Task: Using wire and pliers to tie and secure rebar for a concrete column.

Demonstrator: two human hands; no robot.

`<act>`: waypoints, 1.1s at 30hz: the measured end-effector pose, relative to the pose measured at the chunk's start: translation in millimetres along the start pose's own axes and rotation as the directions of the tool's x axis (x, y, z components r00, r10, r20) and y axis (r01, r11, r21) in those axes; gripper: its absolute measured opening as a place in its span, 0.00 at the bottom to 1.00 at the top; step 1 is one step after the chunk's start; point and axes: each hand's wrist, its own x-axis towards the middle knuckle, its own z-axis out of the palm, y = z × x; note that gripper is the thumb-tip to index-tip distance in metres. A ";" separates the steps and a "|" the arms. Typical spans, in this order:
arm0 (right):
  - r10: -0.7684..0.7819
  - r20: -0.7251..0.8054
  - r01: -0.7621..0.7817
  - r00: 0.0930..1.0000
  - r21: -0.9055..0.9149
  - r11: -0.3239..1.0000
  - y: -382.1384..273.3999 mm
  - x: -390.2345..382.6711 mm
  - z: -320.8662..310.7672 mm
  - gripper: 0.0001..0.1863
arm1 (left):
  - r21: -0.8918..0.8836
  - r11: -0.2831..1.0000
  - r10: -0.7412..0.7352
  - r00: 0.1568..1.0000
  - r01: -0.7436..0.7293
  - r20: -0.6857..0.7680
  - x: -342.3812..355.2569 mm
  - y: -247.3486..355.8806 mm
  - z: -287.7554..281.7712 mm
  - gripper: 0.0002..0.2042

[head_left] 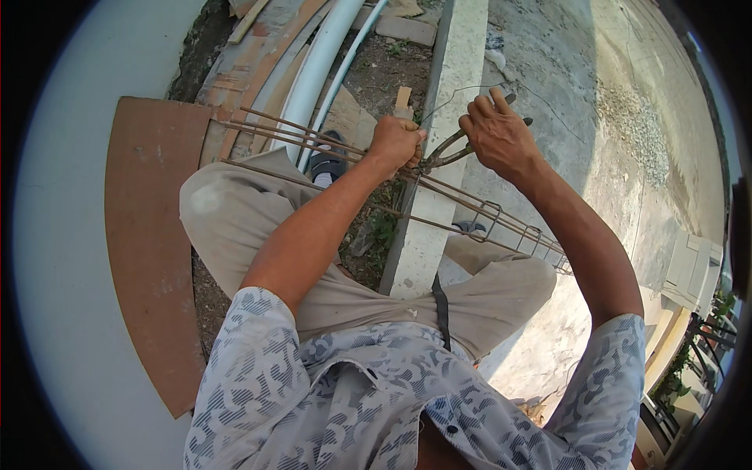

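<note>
1. Head view shows a steel rod frame [458,194] running from ten o'clock to just past three, crossing above a concrete beam [462,47].
2. Left hand [395,145], at twelve o'clock, is closed beside the rods, apparently pinching thin wire [476,87]; whether it also grips a rod, I cannot tell.
3. Right hand [501,137], between one and two o'clock, is wrapped around the handles of metal pliers [454,158], whose head meets the frame just beside the left hand.
4. The frame looks stiff lengthwise, yet likely to sway and feel fairly heavy overall; its brownish rods should be rough rather than slippery, and hardly fragile. The parallel rods near a cross-tie offer the best hold.
5. The wire looks light and springy, probably best held close to its joint.
6. As for containers, only a pale boxy object [689,270] at three o'clock might be one; its contents, if any, cannot be made out.
</note>
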 end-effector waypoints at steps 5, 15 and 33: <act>-0.022 0.004 0.022 1.000 0.019 1.000 3.8 7.3 -5.5 0.07 | 0.006 0.999 0.032 0.994 -0.033 0.103 1.4 0.3 -0.7 0.09; 0.250 0.001 -0.237 0.968 0.327 0.915 -27.4 -39.0 42.3 0.06 | 0.498 0.631 0.448 0.803 -0.595 0.393 -30.7 6.4 66.9 0.30; 0.191 -0.383 -0.211 0.904 -0.010 0.977 9.5 -66.2 26.6 0.21 | 0.133 0.990 -0.083 0.609 -0.037 0.789 32.8 26.6 57.2 0.12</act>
